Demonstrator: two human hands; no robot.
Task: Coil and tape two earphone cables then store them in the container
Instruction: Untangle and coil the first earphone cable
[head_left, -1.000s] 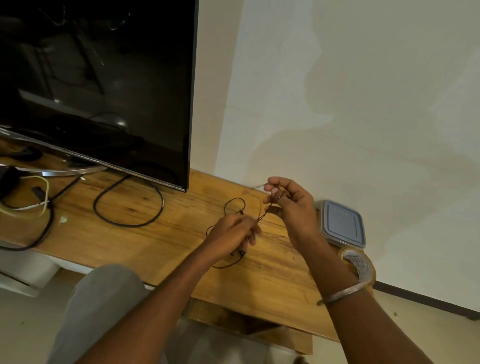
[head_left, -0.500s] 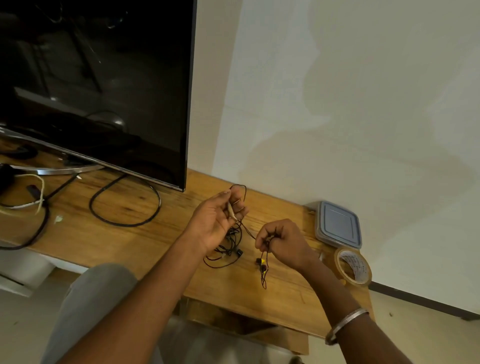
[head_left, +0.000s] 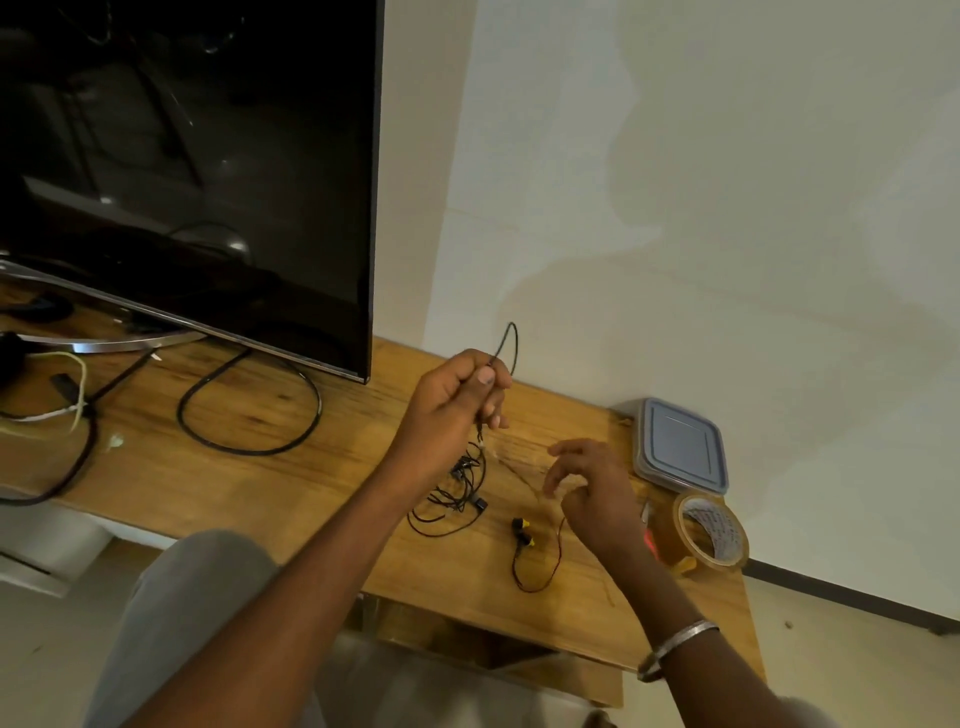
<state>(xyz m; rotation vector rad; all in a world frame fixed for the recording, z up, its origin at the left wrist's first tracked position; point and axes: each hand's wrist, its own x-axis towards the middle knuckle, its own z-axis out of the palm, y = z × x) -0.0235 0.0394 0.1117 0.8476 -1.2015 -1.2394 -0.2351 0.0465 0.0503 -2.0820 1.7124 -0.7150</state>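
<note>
I see the left hand (head_left: 452, 415) pinching the black earphone cable (head_left: 460, 488) (loop above the fingers (head_left: 493, 410)), tangle on the tabletop (head_left: 234, 483); right hand (head_left: 589, 491) spread loosely beside the red earphone cable (head_left: 521, 531), lidded container (head_left: 680, 447) at the far right corner

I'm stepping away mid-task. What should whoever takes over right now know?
Left hand pinches the black earphone cable, a loop above its fingers, the rest tangled on the table.
Right hand hangs loosely curled over the red-black earphone cable; whether it holds it is unclear.
Container lidded by the wall, tape roll beside it.
Done: neither cable coiled or taped. Left: coil, tape and store both.
</note>
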